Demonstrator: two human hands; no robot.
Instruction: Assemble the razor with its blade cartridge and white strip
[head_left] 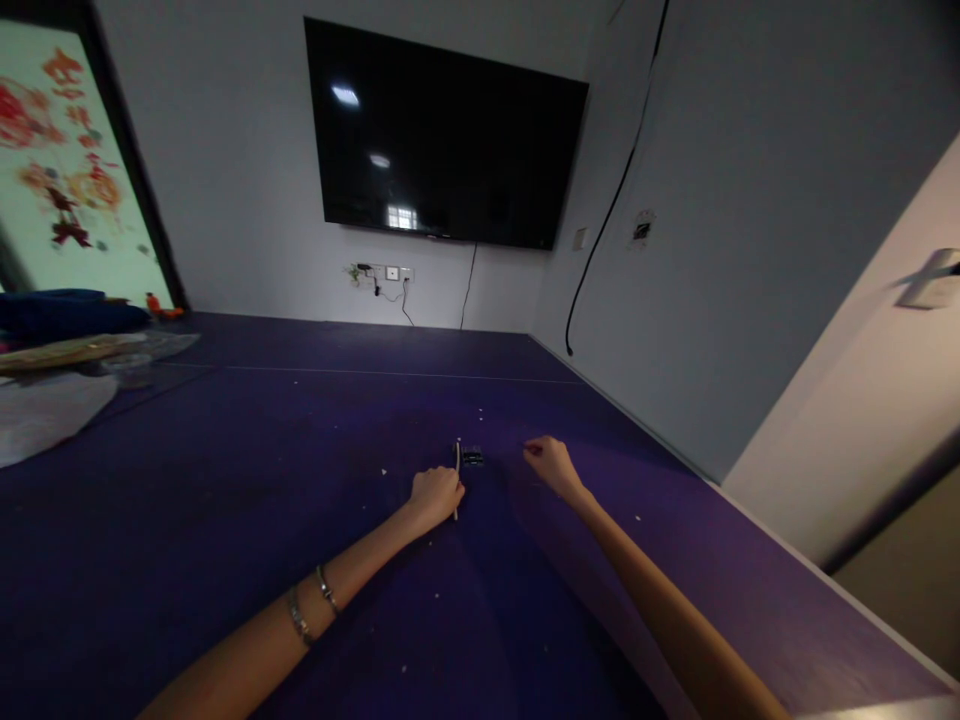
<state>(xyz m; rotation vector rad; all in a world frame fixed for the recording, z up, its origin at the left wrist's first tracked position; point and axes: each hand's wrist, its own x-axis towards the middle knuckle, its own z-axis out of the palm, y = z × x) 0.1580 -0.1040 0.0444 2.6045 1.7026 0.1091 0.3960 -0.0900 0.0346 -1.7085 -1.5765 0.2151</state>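
Note:
My left hand (436, 495) is closed around a thin pale stick (457, 455), which points away from me across the purple surface (300, 560). Just beyond my fingers, beside the stick's far end, lies a small dark rectangular object (472, 457) with lighter marks; it is too small to identify. To the right of it, my right hand (553, 465) is held low over the surface with thumb and fingertips pinched together. Whatever is in that pinch, if anything, is too small to make out.
Small white bits (384, 471) are scattered over the surface. At the far left sit clear plastic sheeting (56, 410) and a dark blue cloth bundle (67, 312). A black cable (611, 205) hangs along the right wall, and a television (450, 140) is mounted ahead.

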